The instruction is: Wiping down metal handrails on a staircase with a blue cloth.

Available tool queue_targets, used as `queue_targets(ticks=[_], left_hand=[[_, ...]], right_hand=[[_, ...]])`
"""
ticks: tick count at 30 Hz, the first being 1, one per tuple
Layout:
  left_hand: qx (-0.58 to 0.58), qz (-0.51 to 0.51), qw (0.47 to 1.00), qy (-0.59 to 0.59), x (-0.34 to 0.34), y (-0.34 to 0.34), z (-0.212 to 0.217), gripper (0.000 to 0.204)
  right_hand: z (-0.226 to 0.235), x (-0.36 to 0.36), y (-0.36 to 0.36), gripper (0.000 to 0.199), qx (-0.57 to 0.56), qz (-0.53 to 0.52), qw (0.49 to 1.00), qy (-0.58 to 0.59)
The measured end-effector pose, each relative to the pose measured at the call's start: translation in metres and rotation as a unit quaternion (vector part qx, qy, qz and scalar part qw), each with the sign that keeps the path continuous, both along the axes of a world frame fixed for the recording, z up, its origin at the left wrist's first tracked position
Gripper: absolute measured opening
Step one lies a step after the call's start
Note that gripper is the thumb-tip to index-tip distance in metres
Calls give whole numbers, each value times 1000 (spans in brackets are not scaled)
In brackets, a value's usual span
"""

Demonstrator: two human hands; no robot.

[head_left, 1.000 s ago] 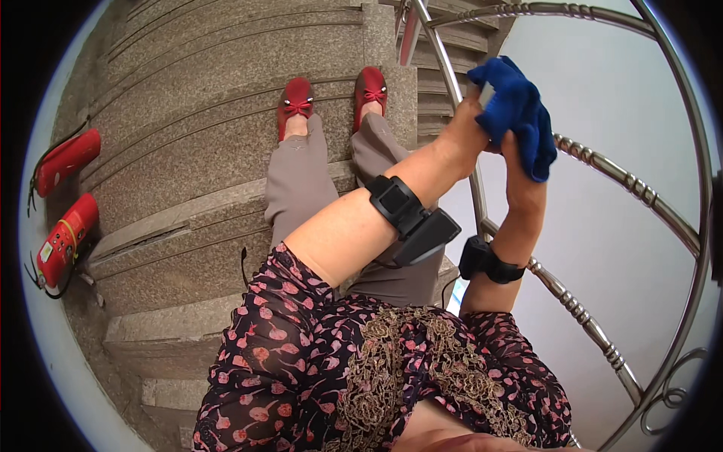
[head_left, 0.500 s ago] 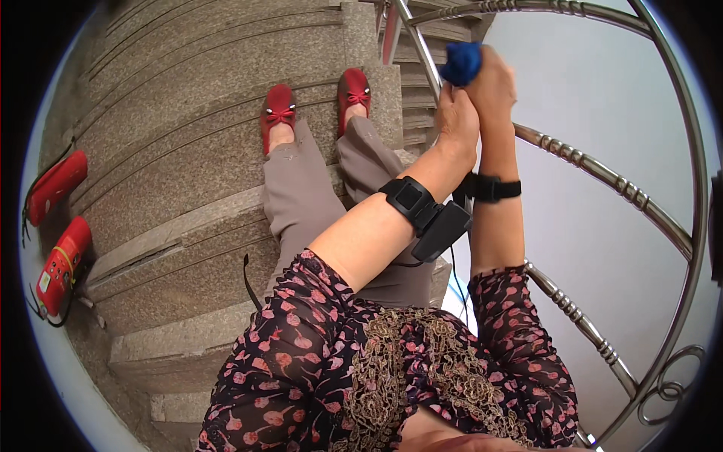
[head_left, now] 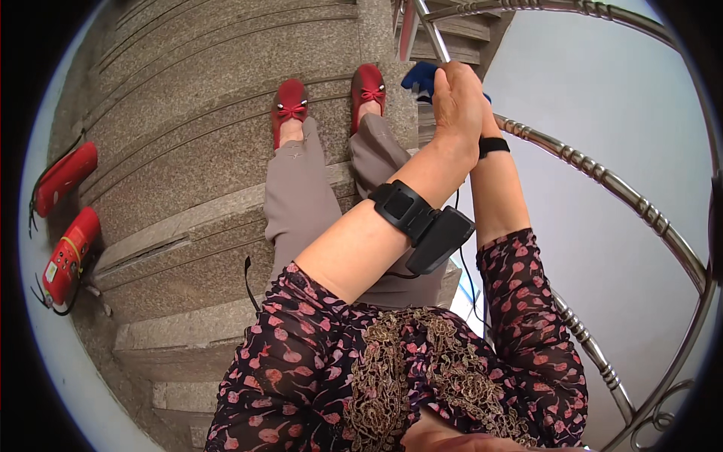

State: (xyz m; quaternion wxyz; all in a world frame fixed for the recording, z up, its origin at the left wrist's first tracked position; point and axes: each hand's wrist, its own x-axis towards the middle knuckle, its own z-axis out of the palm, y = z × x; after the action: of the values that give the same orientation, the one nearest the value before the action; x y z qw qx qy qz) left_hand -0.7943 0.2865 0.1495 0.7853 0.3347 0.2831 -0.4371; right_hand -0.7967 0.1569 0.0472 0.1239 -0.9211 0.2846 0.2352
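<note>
The person's left hand (head_left: 457, 98) and right hand (head_left: 482, 113) were raised together against the slanted metal stair handrail (head_left: 602, 181), pressed around a crumpled blue cloth (head_left: 422, 77) that showed just beyond the left hand's fingers; whether each hand was fully clenched on it could not be told. Below them the grey stone steps (head_left: 188, 151) lay open around the two red bow-topped shoes (head_left: 290, 105), with two red fire extinguishers (head_left: 66, 215) lying near the steps' left edge, well apart from the hands.
</note>
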Motion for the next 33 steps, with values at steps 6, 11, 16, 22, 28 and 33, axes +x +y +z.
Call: queue_targets(ticks=[6,11,16,22,28,33], left_hand=[[-6,28,1000,-9,11,10,0,53],[47,17,999,6,18,18,15,56],[-34,49,998,-31,18,20,1,59],[45,10,999,-8,24,20,10,54],[8,15,1000,-12,22,16,-10,52],[-140,-92,980,-107,20,21,9,39]], right_hand=[[-25,40,-6,22,-194,-81,962,-174],[-21,51,-26,25,-166,-128,972,-105],[-16,53,-7,27,-108,-67,992,-4],[15,20,-4,22,-121,-55,989,-70],[95,-25,44,25,91,-161,923,-337],[169,-52,83,23,71,-69,860,-501]])
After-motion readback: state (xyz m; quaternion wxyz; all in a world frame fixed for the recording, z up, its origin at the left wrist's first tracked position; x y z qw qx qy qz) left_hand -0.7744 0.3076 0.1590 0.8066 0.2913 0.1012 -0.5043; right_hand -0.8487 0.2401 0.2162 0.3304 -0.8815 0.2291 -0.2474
